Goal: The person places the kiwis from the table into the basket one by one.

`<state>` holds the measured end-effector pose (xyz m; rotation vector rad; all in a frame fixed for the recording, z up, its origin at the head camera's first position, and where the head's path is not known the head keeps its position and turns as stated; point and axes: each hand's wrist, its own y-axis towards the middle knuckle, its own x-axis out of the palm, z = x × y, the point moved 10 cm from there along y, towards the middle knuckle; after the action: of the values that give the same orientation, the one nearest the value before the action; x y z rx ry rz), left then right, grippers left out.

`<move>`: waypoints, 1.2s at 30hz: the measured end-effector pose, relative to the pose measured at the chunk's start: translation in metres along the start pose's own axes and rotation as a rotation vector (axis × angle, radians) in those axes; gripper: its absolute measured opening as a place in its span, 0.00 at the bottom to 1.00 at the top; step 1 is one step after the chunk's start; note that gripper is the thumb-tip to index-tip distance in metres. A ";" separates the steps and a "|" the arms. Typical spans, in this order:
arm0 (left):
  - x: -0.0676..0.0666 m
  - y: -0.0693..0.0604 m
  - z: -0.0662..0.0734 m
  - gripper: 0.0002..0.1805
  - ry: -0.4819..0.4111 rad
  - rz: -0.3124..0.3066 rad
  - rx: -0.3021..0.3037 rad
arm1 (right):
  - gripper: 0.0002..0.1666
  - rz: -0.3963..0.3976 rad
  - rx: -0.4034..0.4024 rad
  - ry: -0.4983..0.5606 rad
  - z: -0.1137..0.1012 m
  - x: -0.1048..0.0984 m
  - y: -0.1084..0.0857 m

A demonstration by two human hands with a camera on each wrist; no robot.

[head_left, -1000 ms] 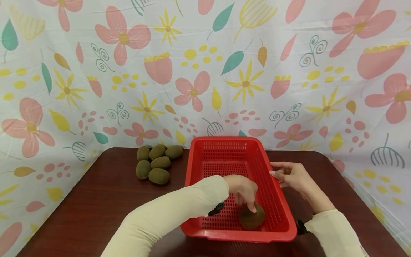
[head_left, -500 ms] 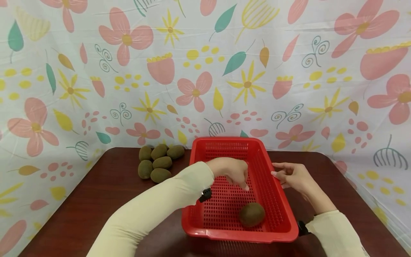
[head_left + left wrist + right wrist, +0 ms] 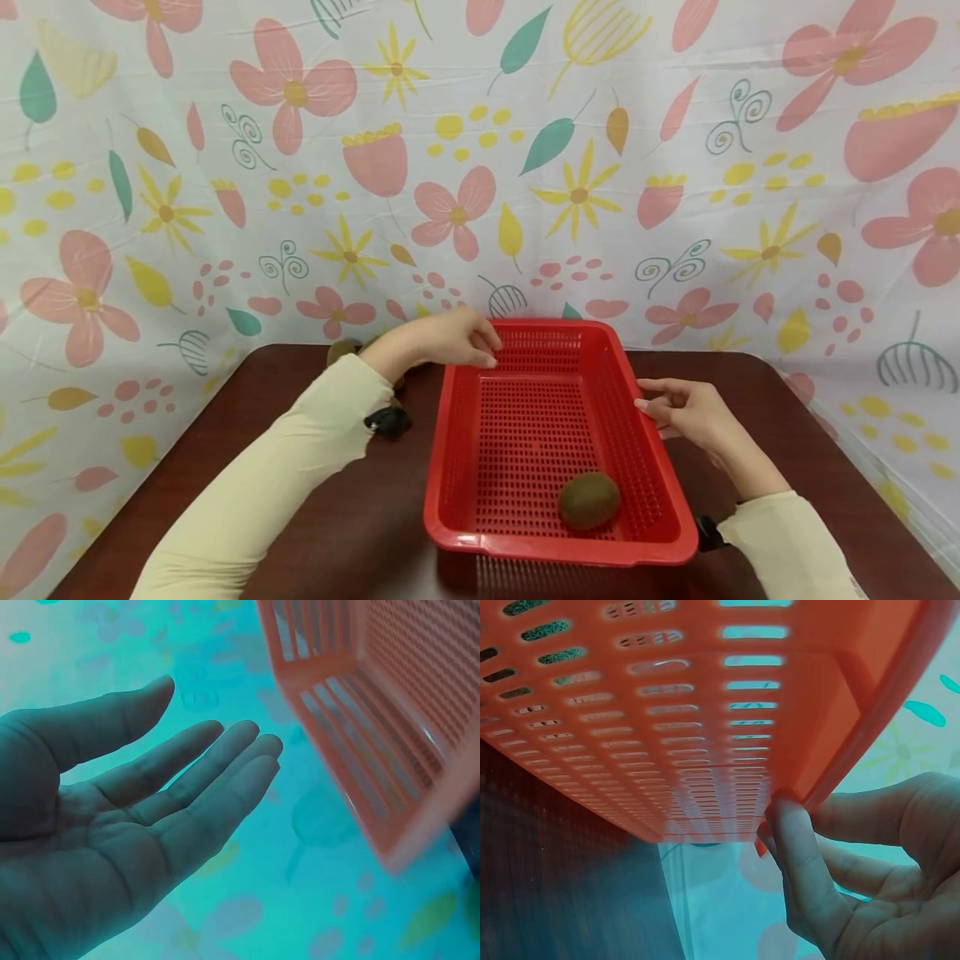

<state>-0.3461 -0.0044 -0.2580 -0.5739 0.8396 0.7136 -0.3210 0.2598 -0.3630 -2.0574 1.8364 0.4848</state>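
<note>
The left hand (image 3: 450,337), thumb apart from loosely extended fingers, is near the far-left corner of a red, rectangular, perforated plastic basket (image 3: 555,548); the right hand (image 3: 688,418) pinches its right rim. A brown, oval kiwifruit (image 3: 589,501) lies inside, near right. Other kiwifruit (image 3: 341,351), partly hidden behind the left arm, rest on the dark reddish-brown table (image 3: 352,517).

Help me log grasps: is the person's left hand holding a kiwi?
No, the left wrist view shows the left hand with its palm bare and nothing in its grasp.
</note>
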 end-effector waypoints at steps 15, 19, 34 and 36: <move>-0.017 -0.036 -0.107 0.12 0.119 0.120 -0.101 | 0.38 -0.007 0.017 0.023 0.002 -0.001 0.002; -0.011 -0.039 -0.134 0.14 0.152 0.100 -0.132 | 0.38 -0.006 0.019 0.024 0.003 -0.002 0.002; 0.012 -0.043 -0.182 0.21 0.234 0.090 -0.198 | 0.37 -0.011 0.010 0.028 0.003 -0.001 0.001; 0.013 -0.043 -0.184 0.21 0.233 0.096 -0.199 | 0.37 -0.009 0.010 0.033 0.003 -0.001 0.001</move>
<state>-0.3924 -0.1566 -0.3614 -0.8112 1.0243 0.8341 -0.3220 0.2620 -0.3653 -2.0782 1.8438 0.4411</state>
